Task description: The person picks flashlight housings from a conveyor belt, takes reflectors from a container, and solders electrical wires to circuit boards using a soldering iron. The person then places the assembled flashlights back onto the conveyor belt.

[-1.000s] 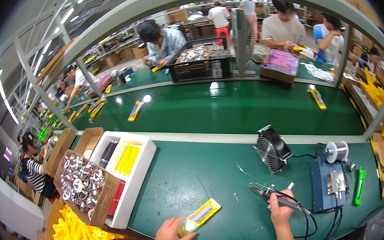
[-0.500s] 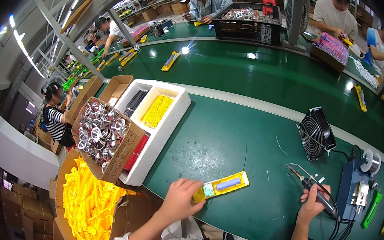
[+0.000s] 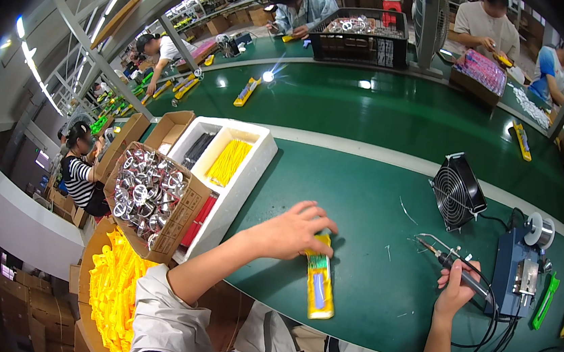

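A narrow yellow plastic casing [image 3: 320, 305] lies on the green bench in front of me, with a blue-violet cylindrical cell [image 3: 319, 287] and a small green circuit board [image 3: 318, 262] inside it. My left hand [image 3: 290, 233] reaches over its far end. The fingers are bent and slightly blurred, with that end between them and the thumb. Over to the right, my right hand [image 3: 455, 291] grips a soldering iron [image 3: 466, 278] by its dark handle, a thin metal tube running alongside. Its tip points up and left, away from the casing.
A blue soldering station [image 3: 505, 265] with a solder spool [image 3: 540, 232] stands right, beside a green strip [image 3: 545, 302] and a black fan [image 3: 457, 193]. Left are a white foam tray [image 3: 265, 148] of wires, a carton [image 3: 179, 224] of metal rings and yellow casings [image 3: 107, 295]. Co-workers sit beyond the conveyor [image 3: 316, 101].
My left hand has moved up and right, and the casing has swung from a slant to nearly upright in view, its board end now far from me. My right hand still holds the soldering iron.
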Demonstrator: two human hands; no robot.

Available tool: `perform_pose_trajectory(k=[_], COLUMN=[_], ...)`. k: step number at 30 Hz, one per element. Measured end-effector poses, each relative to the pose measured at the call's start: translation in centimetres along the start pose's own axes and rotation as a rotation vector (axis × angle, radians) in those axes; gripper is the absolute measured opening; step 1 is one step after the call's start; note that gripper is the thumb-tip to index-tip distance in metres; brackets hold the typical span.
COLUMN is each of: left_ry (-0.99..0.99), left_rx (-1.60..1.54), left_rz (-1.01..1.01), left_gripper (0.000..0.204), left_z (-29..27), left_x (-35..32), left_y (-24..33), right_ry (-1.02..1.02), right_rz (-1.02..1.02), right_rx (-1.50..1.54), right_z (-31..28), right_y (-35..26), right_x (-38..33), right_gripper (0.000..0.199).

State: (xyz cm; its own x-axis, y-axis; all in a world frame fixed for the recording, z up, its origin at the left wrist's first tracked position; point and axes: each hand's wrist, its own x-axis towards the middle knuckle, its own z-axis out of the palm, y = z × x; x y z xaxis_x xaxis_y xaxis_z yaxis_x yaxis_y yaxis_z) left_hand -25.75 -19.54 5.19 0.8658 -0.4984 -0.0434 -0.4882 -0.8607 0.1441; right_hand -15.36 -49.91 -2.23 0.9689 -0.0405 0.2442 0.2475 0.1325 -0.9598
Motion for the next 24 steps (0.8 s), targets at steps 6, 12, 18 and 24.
perform_pose_trajectory(k=[6, 12, 18, 24], left_ry=[-0.037, 0.445, 0.496, 0.503], left_rx=[0.109, -0.032, -0.783, -0.459], left_rz=[0.092, -0.693, -1.029, -0.984], left_gripper=[0.037, 0.059, 0.048, 0.056], left_z=[0.4, 2.8, 6.4, 6.9], left_x=[-0.1, -4.7, -4.5, -2.4], left_y=[1.1, 5.8, 12.6, 13.0], right_ry=[0.017, 0.046, 0.035, 0.066], right_rz=[-0.025, -0.012, 0.025, -0.034], right_rx=[0.019, -0.004, 0.055, 0.024], right_z=[0.2, -0.5, 0.1, 0.0], right_y=[0.1, -0.1, -0.1, -0.1], right_x=[-0.3, -0.3, -0.3, -0.3], right_gripper=[0.015, 0.015, 0.012, 0.013])
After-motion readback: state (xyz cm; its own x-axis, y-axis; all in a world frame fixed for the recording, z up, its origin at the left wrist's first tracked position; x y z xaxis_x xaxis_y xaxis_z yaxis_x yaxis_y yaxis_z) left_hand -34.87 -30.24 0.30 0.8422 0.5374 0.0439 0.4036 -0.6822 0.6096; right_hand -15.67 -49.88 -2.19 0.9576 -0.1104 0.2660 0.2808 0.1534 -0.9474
